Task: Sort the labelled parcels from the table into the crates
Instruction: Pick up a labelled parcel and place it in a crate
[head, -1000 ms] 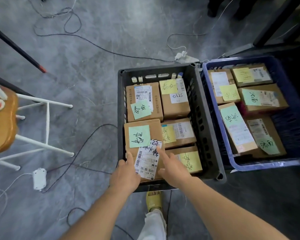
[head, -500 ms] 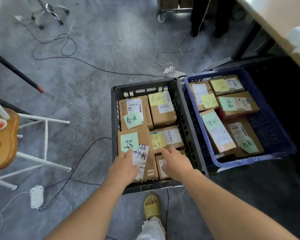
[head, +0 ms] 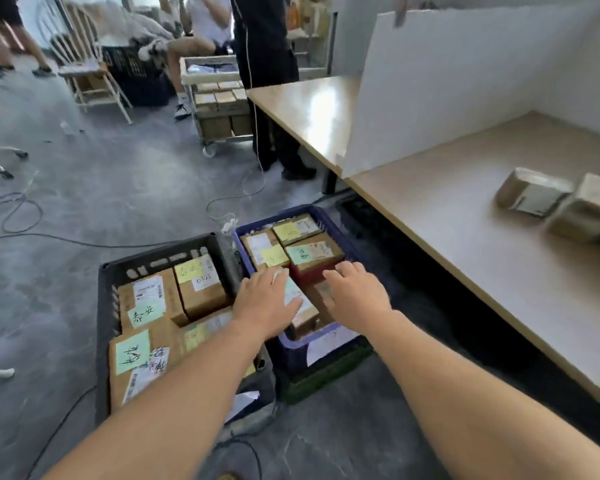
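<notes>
My left hand [head: 267, 303] and right hand [head: 355, 297] hover with released grip, fingers straight, over the near end of the blue crate [head: 326, 216] of parcels. The black crate [head: 101, 306] stands touching its left side. Two parcels [head: 534, 194] lie near the counter's [head: 465, 244] right edge.

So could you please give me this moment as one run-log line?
left hand: open, empty | right hand: open, empty | both over blue plastic crate | two cardboard parcels on table
</notes>
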The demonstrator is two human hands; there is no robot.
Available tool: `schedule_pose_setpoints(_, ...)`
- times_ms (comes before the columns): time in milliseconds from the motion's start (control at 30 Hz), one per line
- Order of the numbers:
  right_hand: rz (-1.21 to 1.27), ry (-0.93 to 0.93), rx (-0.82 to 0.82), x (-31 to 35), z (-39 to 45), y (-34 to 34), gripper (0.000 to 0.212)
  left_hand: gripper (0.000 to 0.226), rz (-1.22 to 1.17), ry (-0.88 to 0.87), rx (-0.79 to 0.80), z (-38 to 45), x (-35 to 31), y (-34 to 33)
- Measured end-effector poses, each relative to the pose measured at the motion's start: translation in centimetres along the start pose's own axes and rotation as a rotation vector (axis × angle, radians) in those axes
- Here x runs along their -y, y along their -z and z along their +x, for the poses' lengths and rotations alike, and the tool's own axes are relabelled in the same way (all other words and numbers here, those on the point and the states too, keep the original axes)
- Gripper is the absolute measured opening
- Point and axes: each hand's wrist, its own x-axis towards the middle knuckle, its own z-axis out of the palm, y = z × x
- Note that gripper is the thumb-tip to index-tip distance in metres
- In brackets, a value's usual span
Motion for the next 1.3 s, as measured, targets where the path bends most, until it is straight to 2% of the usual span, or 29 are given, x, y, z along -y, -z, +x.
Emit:
schedule_pose_setpoints(167,-0.051,-0.11,-0.104,-8.8,-5.7,3.1,0.049,0.063,0.008,-0.134,-0.057,0.0,-10.5,1.0)
schedule_pose_setpoints(433,-0.026,-0.312,-0.147,-19.9,-14.9,5.7,0.05,0.063,0.021,-0.304,-0.047,-0.7,-25.2,-0.4)
schedule_pose_setpoints(767,-0.017,-0.594,-0.221,-29.7,-24.0,5.5,0.043,0.063,0.089,-0.585,-0.006,-1.7,-38.9,-2.7)
schedule_pose_setpoints(1033,0.012,-0.805,-0.197,-36.4,-26.9,4.0,0.046,0.064,0.099,-0.769,0.045,1.1,-47.5,-5.7)
schedule_pose_setpoints(1300,-0.022,-1.012,-0.096,-45.9,-27.1,3.6,0.044,0.065,0.073,-0.934,0.135,6.9,-57.5,-7.8)
